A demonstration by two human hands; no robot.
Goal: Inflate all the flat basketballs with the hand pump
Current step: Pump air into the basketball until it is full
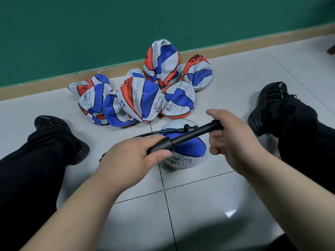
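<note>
White floor tiles [217, 196] run up to a wooden skirting board [54, 82] and a green wall [90, 33]. Your left hand [134, 156] curls round the thick end of the black pump [184, 137], and your right hand [228, 136] is closed round its far end. The pump slants between them, just above the rounded ball [190, 151] on the floor. A thin black hose [163, 132] arcs from the ball's top toward your left hand. Beyond it, a heap of crumpled flat balls [139, 98] lies near the skirting. Your left shoe [59, 131] and right shoe [268, 105] flank the heap, hemming in the sides; bare tiles lie open nearest you.
</note>
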